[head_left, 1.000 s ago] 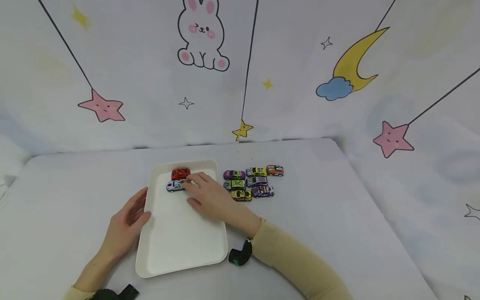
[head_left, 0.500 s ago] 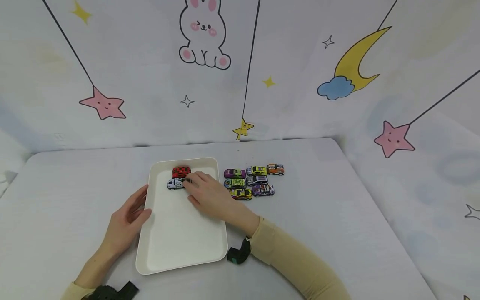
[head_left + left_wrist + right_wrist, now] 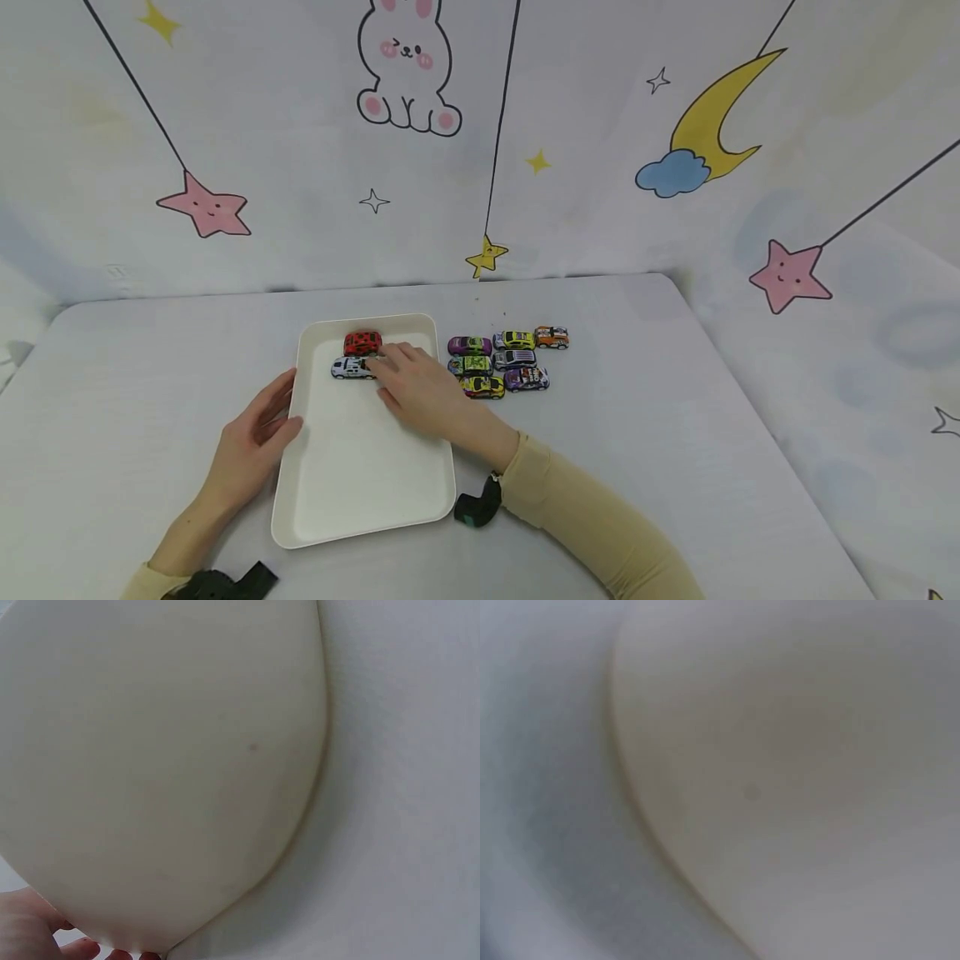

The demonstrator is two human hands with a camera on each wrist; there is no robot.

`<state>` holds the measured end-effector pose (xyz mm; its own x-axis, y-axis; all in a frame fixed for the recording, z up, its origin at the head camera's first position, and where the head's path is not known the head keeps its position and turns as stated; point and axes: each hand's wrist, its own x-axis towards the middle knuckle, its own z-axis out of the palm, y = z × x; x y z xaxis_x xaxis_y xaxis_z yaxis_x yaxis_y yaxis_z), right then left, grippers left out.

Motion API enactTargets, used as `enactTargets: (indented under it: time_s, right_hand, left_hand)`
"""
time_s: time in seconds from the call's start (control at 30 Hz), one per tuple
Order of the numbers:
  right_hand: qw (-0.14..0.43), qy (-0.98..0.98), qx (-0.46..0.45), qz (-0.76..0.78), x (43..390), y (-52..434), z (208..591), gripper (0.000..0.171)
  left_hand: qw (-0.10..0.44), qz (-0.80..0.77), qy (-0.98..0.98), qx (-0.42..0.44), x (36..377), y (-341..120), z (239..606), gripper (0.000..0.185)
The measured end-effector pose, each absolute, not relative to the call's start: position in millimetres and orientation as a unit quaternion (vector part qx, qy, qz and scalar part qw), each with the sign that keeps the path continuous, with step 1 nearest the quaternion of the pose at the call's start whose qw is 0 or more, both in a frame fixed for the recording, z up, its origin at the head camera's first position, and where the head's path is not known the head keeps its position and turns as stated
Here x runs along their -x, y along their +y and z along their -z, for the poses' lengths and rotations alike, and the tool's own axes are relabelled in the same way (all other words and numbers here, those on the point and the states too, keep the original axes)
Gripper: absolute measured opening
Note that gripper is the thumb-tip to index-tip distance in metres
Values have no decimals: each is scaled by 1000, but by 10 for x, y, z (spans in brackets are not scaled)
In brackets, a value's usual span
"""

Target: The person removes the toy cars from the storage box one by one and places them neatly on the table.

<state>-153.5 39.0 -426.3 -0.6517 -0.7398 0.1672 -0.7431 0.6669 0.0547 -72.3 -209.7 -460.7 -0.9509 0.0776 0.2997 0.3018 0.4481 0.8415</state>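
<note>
In the head view my left hand (image 3: 251, 450) lies along the left side of a white tray (image 3: 360, 500), thumb and fingertips touching its outer edge. The left wrist view shows fingertips (image 3: 82, 949) at the rim. My right hand (image 3: 423, 396) reaches over the tray's right side. Its fingertips touch the right end of a white toy car (image 3: 351, 367), while the thumb stays apart from the car. Just behind that car, also in the tray, sits a red toy car (image 3: 363, 342). The right wrist view is blurred and shows only the tray's outer wall (image 3: 780, 787).
Right of the tray several toy cars stand grouped in rows, among them a purple one (image 3: 469, 345), a yellow one (image 3: 483, 387) and an orange one (image 3: 552, 337). A printed backdrop (image 3: 585, 108) rises behind the white table (image 3: 645, 467).
The white toy car has shifted slightly left, and more of its right end shows beside the right fingertips. My left hand and the tray stay in place.
</note>
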Motion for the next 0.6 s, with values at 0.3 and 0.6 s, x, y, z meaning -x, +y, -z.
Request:
enactTargets:
  time_s: [0.3,0.6]
  right_hand:
    - [99,-894,-436,43,1526,390,4285,41]
    - [98,-897,-431,-6,1536,392,4276,35]
  left_hand:
    - [112,515,-842,113,728,-2085,4604,63]
    - [109,515,-843,110,724,-2085,4598,64]
